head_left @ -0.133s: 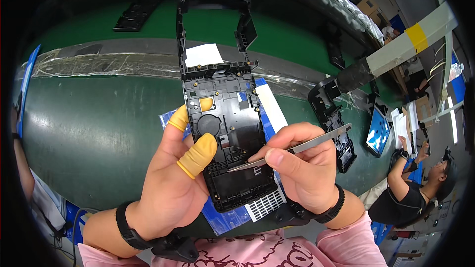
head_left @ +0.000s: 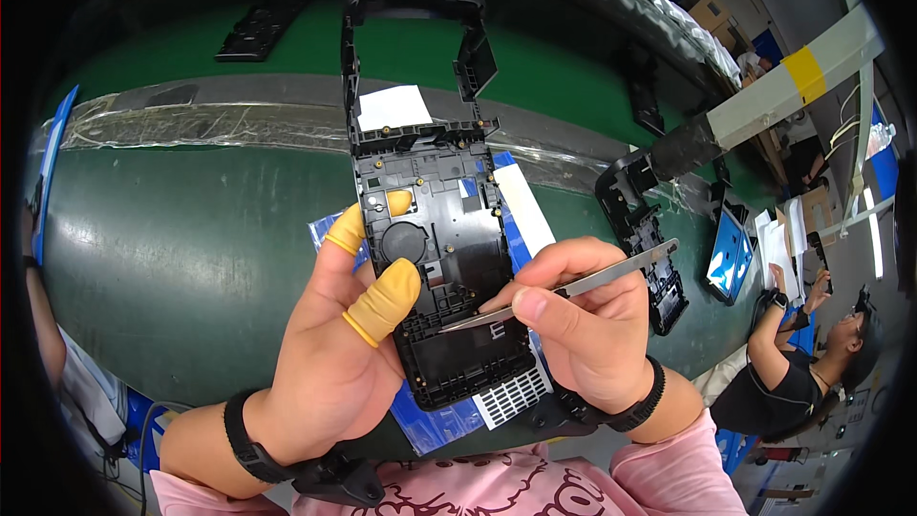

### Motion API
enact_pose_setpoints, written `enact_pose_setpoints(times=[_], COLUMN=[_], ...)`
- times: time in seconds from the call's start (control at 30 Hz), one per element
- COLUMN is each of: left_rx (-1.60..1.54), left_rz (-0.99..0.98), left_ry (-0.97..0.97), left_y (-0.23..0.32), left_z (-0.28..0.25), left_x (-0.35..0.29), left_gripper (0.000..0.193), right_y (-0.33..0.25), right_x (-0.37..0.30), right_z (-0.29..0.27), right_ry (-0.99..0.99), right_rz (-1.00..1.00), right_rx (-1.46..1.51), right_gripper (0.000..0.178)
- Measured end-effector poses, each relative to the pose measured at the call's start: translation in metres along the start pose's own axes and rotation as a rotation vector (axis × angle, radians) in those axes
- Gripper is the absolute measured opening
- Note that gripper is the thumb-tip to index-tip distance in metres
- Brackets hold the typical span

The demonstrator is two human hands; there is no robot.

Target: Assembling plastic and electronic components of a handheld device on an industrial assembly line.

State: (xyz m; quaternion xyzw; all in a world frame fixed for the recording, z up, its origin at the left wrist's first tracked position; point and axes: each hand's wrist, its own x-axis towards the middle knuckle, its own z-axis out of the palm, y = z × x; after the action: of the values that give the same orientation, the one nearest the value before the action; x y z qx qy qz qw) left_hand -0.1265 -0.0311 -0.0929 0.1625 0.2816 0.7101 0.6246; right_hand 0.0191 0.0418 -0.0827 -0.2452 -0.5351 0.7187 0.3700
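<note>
My left hand grips a long black plastic housing by its left side, with yellow finger cots on the thumb and a finger. The thumb lies on the housing's inner face, below a round black disc shape. The housing has an open frame at its far end and several small brass-coloured inserts. Between the thumb and fingers of my right hand is a pair of metal tweezers. Their tip points left, over the ledge near the housing's lower compartment; whether it holds anything is too small to tell.
Beneath the housing lie blue film and a white-celled label sheet. A similar black housing lies to the right, near a blue-faced panel. Another black part is on the far green belt. A co-worker sits at right.
The black part on the far belt has shifted very slightly left. My hands, the housing and the tweezers show no visible movement.
</note>
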Motion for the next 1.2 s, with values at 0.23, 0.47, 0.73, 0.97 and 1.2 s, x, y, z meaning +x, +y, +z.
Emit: enact_pose_setpoints(times=[0.23,0.47,0.73,0.97,1.2], left_rx=[-0.07,0.097,0.266,0.192,0.059], left_rz=[-0.021,0.022,0.346,0.482,0.436], left_ry=[-0.008,-0.025,0.136,0.174,0.277], left_y=[0.0,-0.004,0.027,0.044,0.048], left_z=[-0.002,-0.006,-0.004,-0.014,-0.024], left_x=[0.0,-0.001,0.005,0.012,0.008], left_gripper=[0.046,0.072,0.075,0.05,0.042], right_y=[0.0,0.005,-0.004,0.031,0.037], right_x=[0.0,-0.001,0.021,0.048,0.047], right_z=[0.001,-0.005,-0.017,-0.031,-0.029], right_ry=[0.04,-0.027,0.085,0.012,0.001], right_rz=[0.021,0.004,-0.113,0.15,0.155], right_rx=[-0.025,-0.019,0.041,-0.082,-0.088], right_gripper=[0.012,0.016,0.016,0.014,0.014])
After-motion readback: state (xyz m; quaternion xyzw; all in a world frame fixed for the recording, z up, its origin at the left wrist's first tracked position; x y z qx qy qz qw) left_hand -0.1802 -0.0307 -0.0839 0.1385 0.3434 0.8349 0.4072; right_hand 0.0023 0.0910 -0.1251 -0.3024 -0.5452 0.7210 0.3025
